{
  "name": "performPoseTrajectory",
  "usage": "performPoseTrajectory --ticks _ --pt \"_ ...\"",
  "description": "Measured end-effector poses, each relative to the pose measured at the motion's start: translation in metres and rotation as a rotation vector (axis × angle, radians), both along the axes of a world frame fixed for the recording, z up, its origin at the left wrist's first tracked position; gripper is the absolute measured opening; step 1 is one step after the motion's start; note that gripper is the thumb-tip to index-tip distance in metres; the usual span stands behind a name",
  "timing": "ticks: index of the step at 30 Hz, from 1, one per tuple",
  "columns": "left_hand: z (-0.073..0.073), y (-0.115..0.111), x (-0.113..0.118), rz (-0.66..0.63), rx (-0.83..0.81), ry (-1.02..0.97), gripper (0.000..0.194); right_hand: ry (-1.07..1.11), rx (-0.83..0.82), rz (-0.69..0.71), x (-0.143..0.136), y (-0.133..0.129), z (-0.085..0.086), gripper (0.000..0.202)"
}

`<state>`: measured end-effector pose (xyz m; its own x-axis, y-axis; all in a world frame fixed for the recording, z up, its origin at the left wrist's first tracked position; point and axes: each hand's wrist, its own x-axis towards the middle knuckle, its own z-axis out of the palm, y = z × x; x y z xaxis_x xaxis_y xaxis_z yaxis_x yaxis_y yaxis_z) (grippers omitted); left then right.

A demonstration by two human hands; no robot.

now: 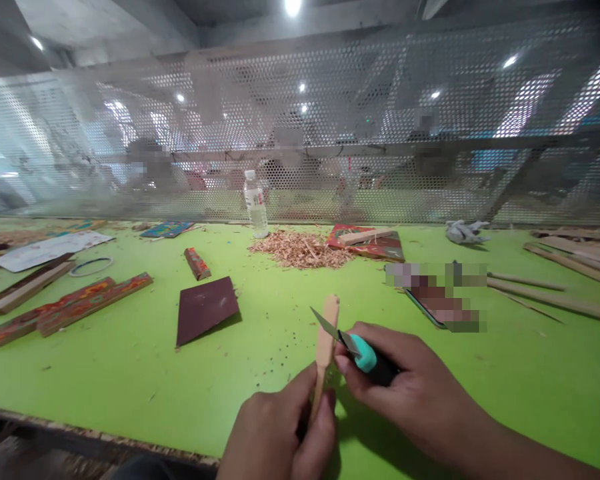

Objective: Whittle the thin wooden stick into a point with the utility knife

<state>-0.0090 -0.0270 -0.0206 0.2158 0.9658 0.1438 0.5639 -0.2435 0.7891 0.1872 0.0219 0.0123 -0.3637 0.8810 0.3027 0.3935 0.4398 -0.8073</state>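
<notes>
My left hand (285, 427) is closed around the thin lower end of a pale carved wooden piece (327, 333), which stands up from the fist over the green table. In my right hand (405, 373) is a utility knife (364, 353) with a black and turquoise handle. Its bare blade crosses the wide upper part of the wood and points up and left. The fingertips of my right hand are close beside the wood's right edge; whether they touch it I cannot tell.
On the green table (130, 373) lie brown sandpaper (207, 310), painted wood strips (95, 303), a shavings pile (303, 250), a phone (433, 300) and sticks (545, 297). A bottle (256, 207) stands before a perforated metal screen (330, 120); blurred people show behind it.
</notes>
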Motion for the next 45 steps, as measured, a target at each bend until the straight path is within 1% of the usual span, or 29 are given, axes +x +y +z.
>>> performPoseTrajectory --ticks 4,7,10,17,21,25,27,29,32,34,36,39,42,45 --pt "-0.003 0.002 -0.002 -0.03 0.005 -0.029 0.036 0.028 -0.051 0.0 0.0 -0.001 0.002 0.014" --pt "-0.002 0.004 -0.003 -0.053 -0.021 -0.047 0.039 0.058 -0.1 0.011 0.001 -0.002 0.003 0.011" --pt "0.003 0.004 -0.003 -0.071 -0.076 -0.058 0.039 0.084 -0.148 0.022 0.001 -0.003 0.003 0.009" --pt "0.015 0.007 -0.007 -0.152 -0.219 -0.131 0.041 0.174 -0.228 0.06 0.0 -0.002 0.001 0.012" --pt "0.02 0.006 -0.009 -0.179 -0.314 -0.225 0.043 0.226 -0.278 0.096 0.001 -0.003 0.004 0.011" --pt "0.023 0.007 -0.01 -0.223 -0.393 -0.329 0.042 0.244 -0.316 0.107 0.005 -0.002 0.007 0.01" --pt "0.024 0.007 -0.011 -0.218 -0.418 -0.359 0.042 0.223 -0.318 0.105 0.006 0.0 0.008 0.011" --pt "0.026 0.007 -0.012 -0.209 -0.449 -0.369 0.043 0.172 -0.291 0.069 0.008 0.002 0.006 0.013" --pt "0.032 0.006 -0.012 -0.156 -0.508 -0.356 0.053 0.039 -0.156 -0.037 0.01 0.004 0.003 0.027" --pt "0.036 0.005 -0.011 -0.097 -0.537 -0.339 0.056 -0.04 -0.086 -0.059 0.012 0.005 0.0 0.036" --pt "0.039 0.004 -0.01 -0.078 -0.526 -0.336 0.056 -0.091 -0.098 -0.028 0.014 0.005 -0.001 0.041" --pt "0.04 0.005 -0.01 -0.098 -0.511 -0.338 0.053 -0.143 -0.14 0.042 0.016 0.004 -0.001 0.051" --pt "0.037 0.005 -0.011 -0.089 -0.503 -0.33 0.047 -0.208 -0.09 0.097 0.017 0.004 0.0 0.064" --pt "0.035 0.006 -0.011 -0.075 -0.481 -0.361 0.043 -0.268 -0.063 0.09 0.018 0.005 0.0 0.067"
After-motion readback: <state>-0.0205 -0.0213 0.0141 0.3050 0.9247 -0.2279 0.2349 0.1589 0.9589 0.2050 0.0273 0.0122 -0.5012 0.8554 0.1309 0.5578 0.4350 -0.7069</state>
